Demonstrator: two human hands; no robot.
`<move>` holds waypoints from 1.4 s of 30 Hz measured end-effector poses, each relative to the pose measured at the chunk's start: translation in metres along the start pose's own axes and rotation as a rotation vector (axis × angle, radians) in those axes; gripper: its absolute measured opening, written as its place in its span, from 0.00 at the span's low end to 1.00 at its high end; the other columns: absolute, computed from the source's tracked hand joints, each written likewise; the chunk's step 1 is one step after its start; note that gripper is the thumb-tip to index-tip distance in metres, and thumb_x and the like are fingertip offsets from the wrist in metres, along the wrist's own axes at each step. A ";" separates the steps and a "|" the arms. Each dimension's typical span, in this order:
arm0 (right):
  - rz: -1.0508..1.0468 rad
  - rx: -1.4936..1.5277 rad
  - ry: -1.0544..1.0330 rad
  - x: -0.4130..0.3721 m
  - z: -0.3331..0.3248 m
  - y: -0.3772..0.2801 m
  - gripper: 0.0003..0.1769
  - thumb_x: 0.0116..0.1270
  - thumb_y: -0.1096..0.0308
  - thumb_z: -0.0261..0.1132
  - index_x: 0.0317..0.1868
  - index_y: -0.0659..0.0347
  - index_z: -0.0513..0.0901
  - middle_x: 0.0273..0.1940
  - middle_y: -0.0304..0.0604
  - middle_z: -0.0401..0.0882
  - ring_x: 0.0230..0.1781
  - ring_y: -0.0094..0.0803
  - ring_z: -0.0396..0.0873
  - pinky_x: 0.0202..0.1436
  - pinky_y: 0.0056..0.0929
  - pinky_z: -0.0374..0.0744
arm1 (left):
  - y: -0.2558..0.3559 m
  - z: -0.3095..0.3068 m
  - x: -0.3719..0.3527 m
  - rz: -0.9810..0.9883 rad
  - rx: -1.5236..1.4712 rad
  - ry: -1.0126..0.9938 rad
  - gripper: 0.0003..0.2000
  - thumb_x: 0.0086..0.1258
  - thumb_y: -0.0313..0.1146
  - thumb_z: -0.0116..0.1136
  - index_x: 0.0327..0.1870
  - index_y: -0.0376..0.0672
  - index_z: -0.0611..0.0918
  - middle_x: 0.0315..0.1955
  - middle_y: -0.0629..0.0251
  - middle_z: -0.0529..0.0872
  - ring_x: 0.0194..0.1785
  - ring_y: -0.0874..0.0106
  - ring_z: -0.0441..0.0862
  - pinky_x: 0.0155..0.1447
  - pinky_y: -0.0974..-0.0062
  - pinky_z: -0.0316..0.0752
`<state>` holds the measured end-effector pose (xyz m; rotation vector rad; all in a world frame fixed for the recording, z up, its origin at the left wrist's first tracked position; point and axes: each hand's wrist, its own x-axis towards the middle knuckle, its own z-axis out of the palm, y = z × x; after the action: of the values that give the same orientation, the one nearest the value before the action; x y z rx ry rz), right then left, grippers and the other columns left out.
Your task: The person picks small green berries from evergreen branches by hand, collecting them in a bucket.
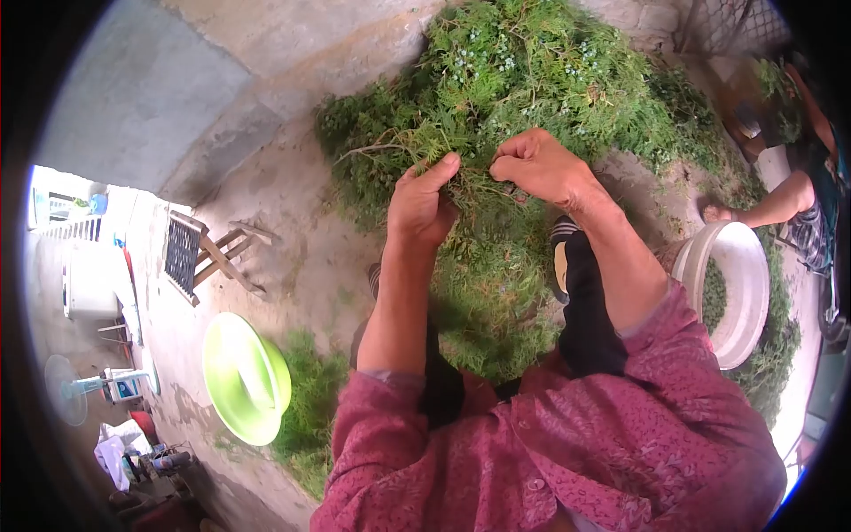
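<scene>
My left hand is closed around a leafy green sprig, thumb pressed on top. Just to its right, my right hand is curled with thumb and fingers pinched at the same greenery. Between the two hands run thin green fronds. Beyond them lies a large heap of green branches with small pale berries. More loose green sprigs lie on the ground between my legs, below my hands.
A lime-green basin stands at the left beside more greenery. A white tub with green bits inside is at the right. A small folding stool stands at the left. Another person's leg shows at the far right.
</scene>
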<state>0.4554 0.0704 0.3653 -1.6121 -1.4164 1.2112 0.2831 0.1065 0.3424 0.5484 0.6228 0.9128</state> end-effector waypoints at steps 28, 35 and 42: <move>0.011 0.520 -0.088 -0.002 0.040 -0.017 0.08 0.54 0.66 0.65 0.24 0.61 0.78 0.16 0.30 0.69 0.13 0.16 0.64 0.16 0.16 0.63 | 0.041 -0.041 0.007 0.047 -0.219 0.224 0.08 0.60 0.29 0.57 0.39 0.43 0.76 0.35 0.65 0.80 0.35 0.71 0.77 0.38 0.74 0.72; 0.009 0.569 -0.030 -0.012 0.044 -0.020 0.09 0.53 0.66 0.64 0.20 0.60 0.77 0.17 0.29 0.70 0.16 0.14 0.63 0.18 0.17 0.64 | 0.033 -0.026 0.003 0.112 -0.160 0.351 0.08 0.60 0.31 0.58 0.40 0.45 0.75 0.30 0.68 0.79 0.28 0.73 0.72 0.29 0.78 0.66; -0.494 0.328 0.340 -0.022 0.051 -0.025 0.07 0.54 0.71 0.59 0.21 0.61 0.76 0.17 0.32 0.70 0.19 0.12 0.64 0.21 0.15 0.65 | 0.039 -0.040 0.015 0.157 -0.309 0.446 0.06 0.63 0.31 0.55 0.37 0.43 0.74 0.30 0.67 0.78 0.26 0.74 0.71 0.29 0.78 0.68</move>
<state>0.3991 0.0492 0.3748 -1.0923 -1.2221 0.7847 0.2407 0.1457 0.3373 0.1126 0.8263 1.2696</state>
